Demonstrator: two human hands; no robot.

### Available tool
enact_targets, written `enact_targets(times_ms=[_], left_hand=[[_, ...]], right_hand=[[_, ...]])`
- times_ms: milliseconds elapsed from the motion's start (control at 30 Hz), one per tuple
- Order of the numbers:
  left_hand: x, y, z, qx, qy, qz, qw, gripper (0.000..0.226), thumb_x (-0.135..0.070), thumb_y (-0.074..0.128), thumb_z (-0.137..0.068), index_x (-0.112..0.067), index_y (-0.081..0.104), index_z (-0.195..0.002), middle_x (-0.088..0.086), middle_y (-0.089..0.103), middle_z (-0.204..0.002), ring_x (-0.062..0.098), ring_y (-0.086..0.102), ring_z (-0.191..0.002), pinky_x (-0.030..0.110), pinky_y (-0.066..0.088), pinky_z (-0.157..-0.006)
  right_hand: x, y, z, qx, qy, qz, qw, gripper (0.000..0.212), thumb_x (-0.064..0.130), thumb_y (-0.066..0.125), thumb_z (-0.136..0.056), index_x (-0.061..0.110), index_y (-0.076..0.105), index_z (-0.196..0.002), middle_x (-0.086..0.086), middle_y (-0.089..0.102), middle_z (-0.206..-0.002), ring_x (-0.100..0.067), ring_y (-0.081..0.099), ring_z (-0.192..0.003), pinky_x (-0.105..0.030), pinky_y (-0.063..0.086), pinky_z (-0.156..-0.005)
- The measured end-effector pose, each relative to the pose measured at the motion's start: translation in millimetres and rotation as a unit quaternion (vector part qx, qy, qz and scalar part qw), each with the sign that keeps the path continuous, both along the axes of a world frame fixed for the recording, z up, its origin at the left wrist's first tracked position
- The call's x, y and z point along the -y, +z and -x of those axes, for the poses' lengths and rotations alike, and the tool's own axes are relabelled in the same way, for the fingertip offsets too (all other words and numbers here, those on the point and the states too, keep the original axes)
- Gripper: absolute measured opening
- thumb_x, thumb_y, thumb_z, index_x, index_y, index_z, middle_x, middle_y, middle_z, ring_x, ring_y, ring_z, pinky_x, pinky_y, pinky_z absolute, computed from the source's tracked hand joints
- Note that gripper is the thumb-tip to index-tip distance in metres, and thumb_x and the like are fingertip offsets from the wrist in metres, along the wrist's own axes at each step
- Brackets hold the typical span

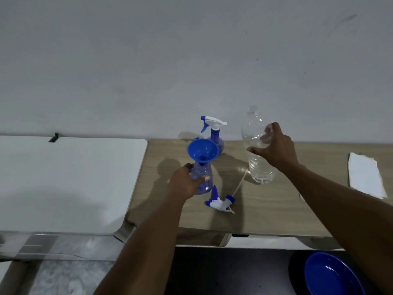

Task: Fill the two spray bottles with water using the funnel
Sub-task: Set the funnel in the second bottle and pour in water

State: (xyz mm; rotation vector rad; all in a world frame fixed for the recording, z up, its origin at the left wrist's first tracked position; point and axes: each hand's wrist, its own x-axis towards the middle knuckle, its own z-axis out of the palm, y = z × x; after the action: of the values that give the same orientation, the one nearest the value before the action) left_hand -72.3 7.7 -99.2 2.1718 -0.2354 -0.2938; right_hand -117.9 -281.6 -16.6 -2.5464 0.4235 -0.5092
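Note:
A blue funnel (203, 149) sits in the neck of an uncapped clear-blue spray bottle (203, 171) standing on the wooden table (287, 205). My left hand (185, 182) grips that bottle's body. Its spray head (220, 202), blue and white with a tube, lies on the table just to the right. A second spray bottle (215, 135), with its head on, stands behind the funnel near the wall. My right hand (276, 145) wraps around the middle of a tall clear water bottle (258, 160), which stands upright without a cap and holds water in its lower part.
A white table (63, 184) adjoins the wooden one on the left. A folded white cloth or paper (365, 175) lies at the right edge. A blue basin (329, 275) sits on the floor below at the right. The wall is close behind.

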Motion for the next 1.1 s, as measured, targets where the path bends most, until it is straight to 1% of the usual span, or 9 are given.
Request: enact_targets(times_ms=[167, 333, 567, 700, 833, 900, 967, 1033, 1100], left_hand=[[1, 0, 0, 0.007, 0.004, -0.012, 1.000, 0.054, -0.051, 0.079, -0.075, -0.020, 0.062, -0.116, -0.009, 0.066, -0.105, 0.012, 0.063, -0.096, 0.026, 0.046, -0.081], [1, 0, 0, 0.003, 0.001, -0.013, 1.000, 0.049, -0.051, 0.079, -0.075, -0.024, 0.061, -0.112, -0.010, 0.067, -0.100, 0.009, 0.064, -0.090, 0.025, 0.048, -0.079], [2, -2, 0, -0.008, 0.007, -0.012, 1.000, 0.058, -0.053, 0.079, -0.074, -0.022, 0.060, -0.119, -0.008, 0.068, -0.107, 0.012, 0.065, -0.095, 0.032, 0.053, -0.086], [2, -3, 1, -0.004, 0.008, -0.007, 1.000, 0.057, -0.053, 0.079, -0.073, -0.022, 0.060, -0.118, -0.009, 0.068, -0.106, 0.012, 0.065, -0.094, 0.033, 0.053, -0.086], [1, -2, 2, -0.004, 0.009, -0.017, 1.000, 0.061, -0.056, 0.077, -0.073, -0.022, 0.061, -0.121, -0.008, 0.068, -0.110, 0.012, 0.064, -0.097, 0.032, 0.053, -0.088], [1, 0, 2, -0.003, 0.011, -0.021, 1.000, 0.060, -0.055, 0.078, -0.073, -0.022, 0.061, -0.121, -0.010, 0.067, -0.110, 0.011, 0.064, -0.096, 0.029, 0.051, -0.084], [1, 0, 2, -0.004, 0.016, -0.026, 1.000, 0.055, -0.051, 0.079, -0.075, -0.025, 0.061, -0.119, -0.012, 0.066, -0.110, 0.010, 0.063, -0.093, 0.027, 0.049, -0.080], [1, -1, 0, -0.007, 0.013, -0.039, 0.999, 0.050, -0.045, 0.078, -0.078, -0.027, 0.060, -0.120, -0.012, 0.066, -0.113, 0.008, 0.063, -0.092, 0.026, 0.050, -0.079], [1, -1, 0, -0.029, 0.012, -0.027, 0.999, 0.047, -0.046, 0.078, -0.077, -0.030, 0.060, -0.116, -0.014, 0.066, -0.108, 0.006, 0.063, -0.091, 0.027, 0.052, -0.081]], right_hand=[[-6, -12, -6, 0.050, -0.065, -0.090, 0.993, 0.080, 0.052, 0.092, -0.056, 0.021, 0.042, -0.110, 0.002, 0.069, -0.100, -0.024, 0.069, -0.094, -0.042, 0.053, -0.084], [-10, -17, -14, 0.073, -0.074, -0.149, 0.983, 0.086, 0.052, 0.093, -0.054, 0.020, 0.041, -0.115, 0.002, 0.066, -0.103, -0.024, 0.067, -0.099, -0.045, 0.054, -0.089], [-8, -17, -13, 0.044, -0.066, -0.177, 0.981, 0.106, 0.059, 0.091, -0.051, 0.022, 0.032, -0.129, -0.007, 0.063, -0.118, -0.029, 0.061, -0.112, -0.046, 0.051, -0.095], [-10, -24, -1, 0.036, -0.055, -0.207, 0.976, 0.114, 0.063, 0.089, -0.053, 0.022, 0.026, -0.139, -0.009, 0.051, -0.135, -0.028, 0.053, -0.122, -0.043, 0.050, -0.097], [-25, -36, 16, 0.159, -0.133, -0.084, 0.975, 0.090, 0.071, 0.070, -0.073, 0.017, 0.034, -0.135, -0.009, 0.039, -0.135, -0.028, 0.047, -0.123, -0.055, 0.045, -0.098], [-41, -34, 22, 0.241, -0.083, -0.004, 0.967, 0.076, 0.062, 0.065, -0.079, 0.009, 0.042, -0.128, -0.015, 0.043, -0.129, -0.032, 0.048, -0.117, -0.053, 0.043, -0.094], [-65, -21, 21, 0.274, 0.025, 0.035, 0.961, 0.072, 0.057, 0.068, -0.077, 0.003, 0.050, -0.121, -0.017, 0.048, -0.123, -0.032, 0.049, -0.114, -0.047, 0.043, -0.092], [-91, -2, 13, 0.217, 0.144, 0.062, 0.964, 0.075, 0.059, 0.073, -0.074, 0.008, 0.053, -0.124, -0.012, 0.049, -0.127, -0.027, 0.048, -0.117, -0.040, 0.043, -0.095], [-113, 17, 1, 0.092, 0.221, 0.124, 0.963, 0.084, 0.069, 0.068, -0.072, 0.021, 0.047, -0.137, -0.007, 0.043, -0.140, -0.024, 0.045, -0.124, -0.040, 0.043, -0.096]])
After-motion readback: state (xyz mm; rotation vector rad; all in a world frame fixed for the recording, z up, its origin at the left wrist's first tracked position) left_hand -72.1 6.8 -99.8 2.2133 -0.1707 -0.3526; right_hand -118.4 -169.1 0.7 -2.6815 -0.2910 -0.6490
